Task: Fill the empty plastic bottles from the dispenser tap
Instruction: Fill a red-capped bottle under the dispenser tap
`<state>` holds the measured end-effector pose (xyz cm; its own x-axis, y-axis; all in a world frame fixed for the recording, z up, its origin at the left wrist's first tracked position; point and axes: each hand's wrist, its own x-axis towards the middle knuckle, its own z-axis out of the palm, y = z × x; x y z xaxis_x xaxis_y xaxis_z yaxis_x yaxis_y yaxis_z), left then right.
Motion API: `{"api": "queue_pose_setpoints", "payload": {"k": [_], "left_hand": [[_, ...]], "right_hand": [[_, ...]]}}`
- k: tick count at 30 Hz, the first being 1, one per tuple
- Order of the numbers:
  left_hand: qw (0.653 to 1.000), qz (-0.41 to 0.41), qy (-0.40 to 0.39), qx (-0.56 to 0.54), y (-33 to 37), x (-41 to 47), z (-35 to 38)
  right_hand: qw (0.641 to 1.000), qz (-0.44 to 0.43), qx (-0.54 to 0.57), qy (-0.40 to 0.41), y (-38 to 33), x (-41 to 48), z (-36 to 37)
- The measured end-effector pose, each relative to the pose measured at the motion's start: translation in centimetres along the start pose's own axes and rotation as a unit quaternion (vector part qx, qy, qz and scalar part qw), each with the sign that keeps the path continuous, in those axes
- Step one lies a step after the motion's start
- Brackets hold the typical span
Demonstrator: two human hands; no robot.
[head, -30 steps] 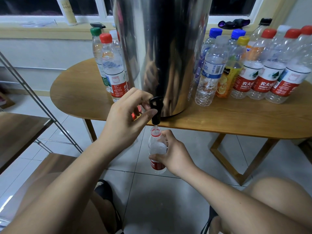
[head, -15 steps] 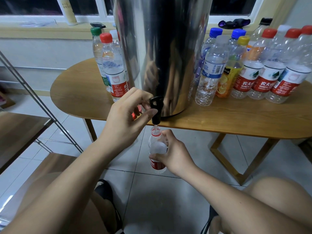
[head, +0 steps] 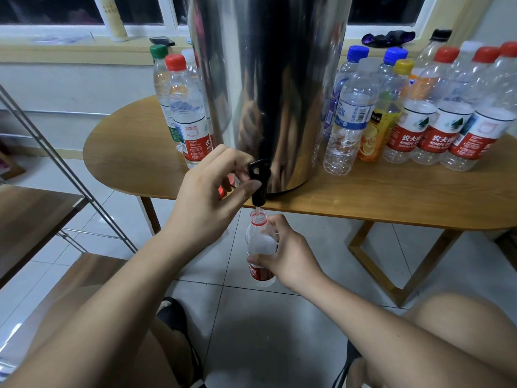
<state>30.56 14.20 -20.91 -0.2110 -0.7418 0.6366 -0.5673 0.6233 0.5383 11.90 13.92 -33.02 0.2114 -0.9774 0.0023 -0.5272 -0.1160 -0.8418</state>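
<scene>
- Plastic bottle, red label, uncapped, is held in the air below the bench edge, with its mouth directly under the spout of the black tap
- Long axis is near upright, with the neck leaning slightly toward the tap; the mouth is just beneath the spout, and I can't tell if they touch
- Right hand grips the bottle's mid-body from the right, fingers curled round it
- Left hand pinches the tap lever, thumb below and fingers over; it's the hand nearer the steel dispenser
- A thin stream seems to run into the neck; fill level is hard to read through the clear wall
- Judgement: filling is under way; the next move hinges on the mouth being in line under the spout until the lever is let go, else water spills onto the floor
- Capped bottles stand clustered on the bench right of the dispenser, mostly looking empty; left-side bottles stand on its other side
</scene>
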Motion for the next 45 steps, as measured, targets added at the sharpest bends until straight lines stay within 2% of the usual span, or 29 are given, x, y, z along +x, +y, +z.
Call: {"api": "queue_pose_setpoints", "payload": {"k": [45], "left_hand": [[1.0, 0.0, 0.0, 0.003, 0.17, -0.06, -0.08]], "right_hand": [[1.0, 0.001, -0.017, 0.0, 0.33, 0.17, 0.16]]}}
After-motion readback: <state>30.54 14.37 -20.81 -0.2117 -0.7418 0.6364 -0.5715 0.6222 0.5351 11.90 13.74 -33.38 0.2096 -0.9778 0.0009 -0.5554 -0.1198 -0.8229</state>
